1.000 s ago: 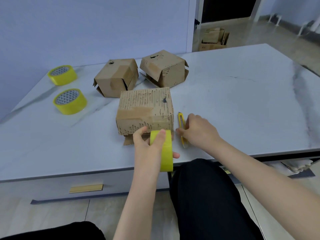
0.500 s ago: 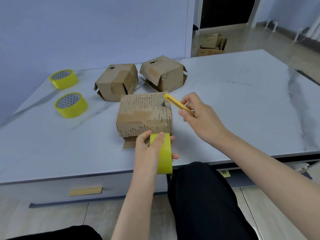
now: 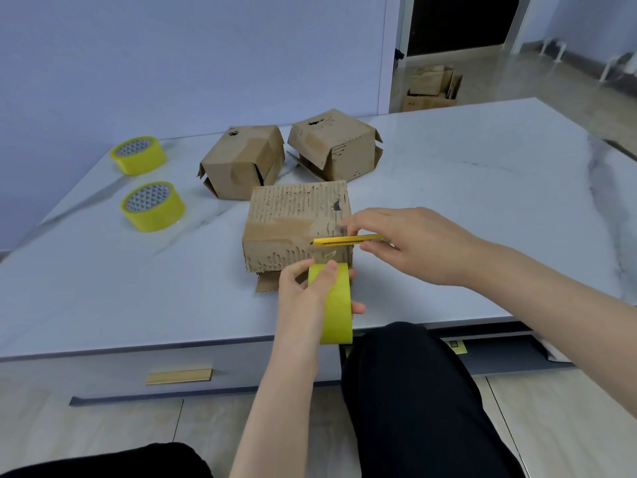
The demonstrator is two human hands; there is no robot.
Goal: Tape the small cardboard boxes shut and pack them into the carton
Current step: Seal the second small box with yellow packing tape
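Partly hidden worn box, left hand gripping tape roll, right hand pinching blurry yellow cutter

A pale tabletop with a marble pattern fills the middle of the view, thin grey veins running darkest near its right edge. Behind its far edge stands a plain, light bluish wall, and past the far right corner a white door frame borders a dark doorway, with a glossy floor in front of it. Under the tabletop's near edge sits a light drawer front with a flat brass-coloured handle (set left of the middle). Further right, below the same edge, a small yellow sticker shows, its print too small to read. Pale floor tiles lie beneath
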